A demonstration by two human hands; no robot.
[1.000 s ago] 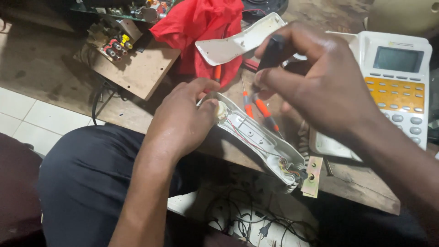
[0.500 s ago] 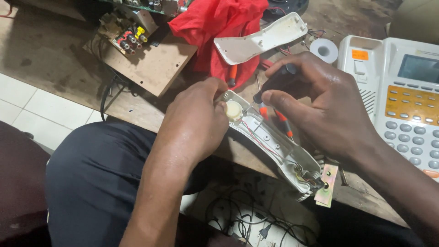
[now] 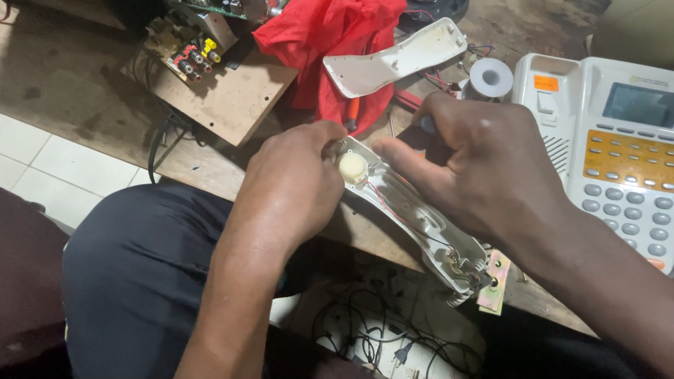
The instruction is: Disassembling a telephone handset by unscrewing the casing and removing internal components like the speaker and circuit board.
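My left hand [image 3: 295, 189] grips the upper end of an opened white telephone handset shell [image 3: 421, 224], thumb beside its round cream earpiece speaker [image 3: 352, 167]. Thin red and white wires run along the inside of the shell to a coiled cord at its lower end. My right hand [image 3: 484, 161] lies over the middle of the shell, fingers closed around a small dark tool handle [image 3: 427, 125], forefinger tip close to the speaker. The tool's tip is hidden under the hand. The handset's loose white cover [image 3: 397, 60] lies face down on the wooden bench behind.
A white desk telephone [image 3: 618, 147] with an orange keypad panel stands at right. Behind are a red cloth [image 3: 330, 35], a white roll [image 3: 490, 77] and a wooden board [image 3: 225, 98] carrying coloured sockets. A small brass plate [image 3: 495, 281] sits by the handset's lower end. Tangled cables [image 3: 372, 337] lie below.
My right hand has come down from above the handset onto its open inside, still holding the dark tool. My left hand kept its grip on the upper end.
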